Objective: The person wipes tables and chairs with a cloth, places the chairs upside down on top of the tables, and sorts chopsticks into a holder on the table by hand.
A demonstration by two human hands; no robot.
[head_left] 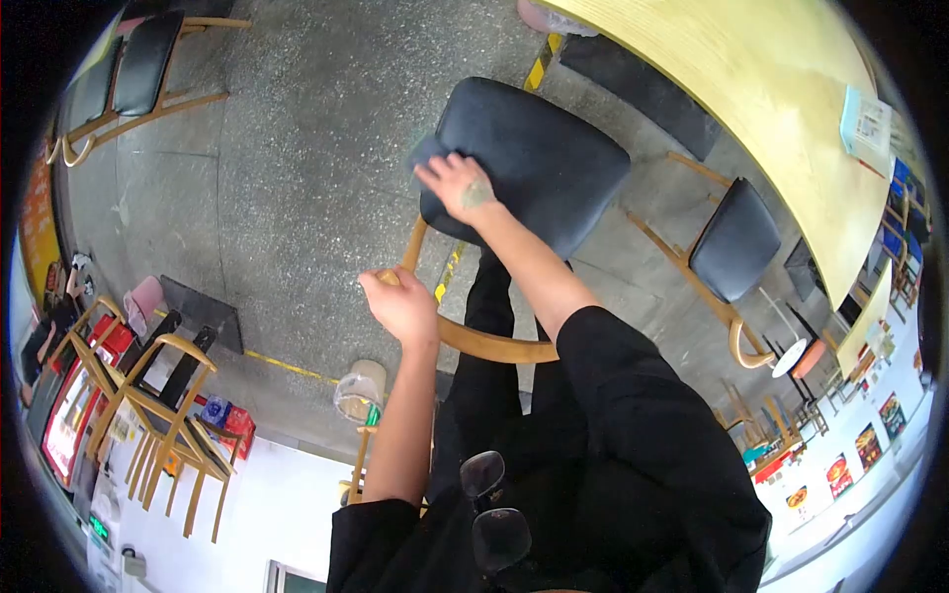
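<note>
A chair with a black padded seat (554, 158) and a curved wooden backrest rail (494, 343) stands in front of me. My left hand (403, 308) is closed around the left part of the wooden rail. On the left edge of the seat lies my right hand (457, 188), pressing a dark grey-blue cloth (427, 151) beneath its fingers. The cloth is slightly blurred and partly covered by the hand. A pale patch shows on the back of that hand.
A light yellow table (712, 59) curves along the upper right. Another black-seated chair (736, 242) stands beneath its edge. More chairs (148, 64) are at the upper left. A bin (360, 390) sits at the lower left, near stacked wooden chairs (163, 415).
</note>
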